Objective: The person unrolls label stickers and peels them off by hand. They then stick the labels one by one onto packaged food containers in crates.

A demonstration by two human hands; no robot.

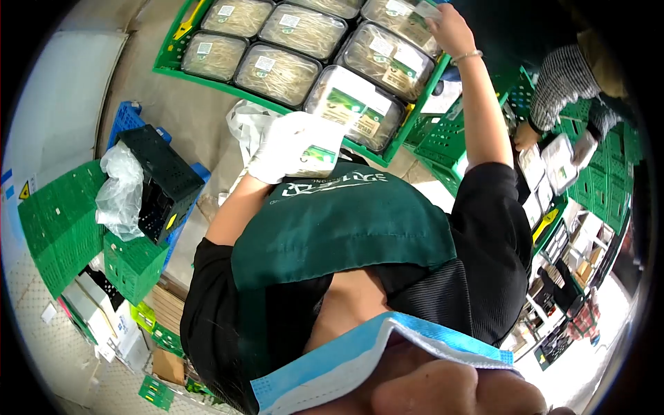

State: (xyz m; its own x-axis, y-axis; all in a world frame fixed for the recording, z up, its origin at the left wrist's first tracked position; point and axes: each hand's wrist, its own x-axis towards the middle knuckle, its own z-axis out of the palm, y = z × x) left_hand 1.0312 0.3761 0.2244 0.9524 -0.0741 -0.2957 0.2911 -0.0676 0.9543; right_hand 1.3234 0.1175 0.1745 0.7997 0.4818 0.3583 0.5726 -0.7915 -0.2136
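Observation:
My left hand (pixel 285 146), in a white glove, is closed around a small stack of printed green-and-white labels (pixel 320 159), held in front of my apron. My right hand (pixel 453 31) is bare and pinches a label (pixel 427 10) over a clear-lidded tray (pixel 401 22) at the crate's far right corner. Several such trays, filled with pale thin strands, sit in rows in a green crate (pixel 228 88). White stickers mark most lids. The near right tray (pixel 373 131) and the one behind it (pixel 387 59) also carry green-and-beige labels.
On my right, another person's hands (pixel 584 149) hold a tray above a second crate of trays. Stacked green crates (pixel 609 180) stand beyond. To my left are a black crate (pixel 155 176), crumpled clear plastic (pixel 119 190) and more green crates (pixel 62 221). A white plastic bag (pixel 242 128) hangs below the crate.

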